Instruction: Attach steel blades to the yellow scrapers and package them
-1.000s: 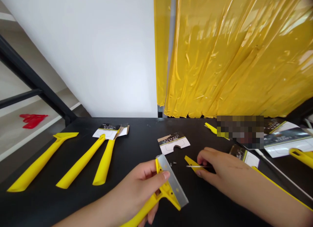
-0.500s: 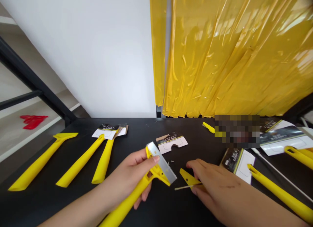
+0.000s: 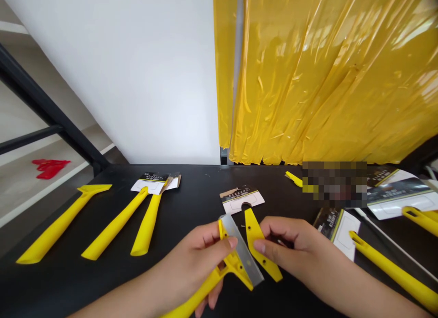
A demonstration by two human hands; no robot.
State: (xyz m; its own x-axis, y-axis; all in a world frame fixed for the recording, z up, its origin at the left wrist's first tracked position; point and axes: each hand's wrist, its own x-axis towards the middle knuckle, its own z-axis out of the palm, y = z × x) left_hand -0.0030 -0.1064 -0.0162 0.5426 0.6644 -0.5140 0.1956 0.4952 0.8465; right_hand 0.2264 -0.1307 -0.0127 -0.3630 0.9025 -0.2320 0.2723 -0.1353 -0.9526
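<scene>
My left hand [image 3: 200, 252] is closed around the head of a yellow scraper [image 3: 196, 293], its thumb pressing a flat metal blade [image 3: 242, 245] against it. The handle slants down to the bottom edge. Close beside the blade, my right hand [image 3: 290, 247] pinches a yellow cover plate [image 3: 252, 231] with small dark holes. Plate and blade lie roughly parallel, with a narrow gap between them. Something thin shows under the right fingers, too hidden to make out. A cardboard card [image 3: 242, 200] with a notch lies just beyond the hands.
Yellow scraper handles [image 3: 63, 224] lie at the left of the black table [image 3: 205, 183], some with cards [image 3: 148, 183]. At right are another yellow handle [image 3: 390, 263], a white rod [image 3: 393, 240] and more cards [image 3: 342, 231]. Yellow plastic sheeting [image 3: 325, 80] hangs behind.
My right hand has turned and brought the cover plate up to the left, beside the blade. The thin rod under it no longer shows clearly. My left hand and scraper have shifted slightly right and down.
</scene>
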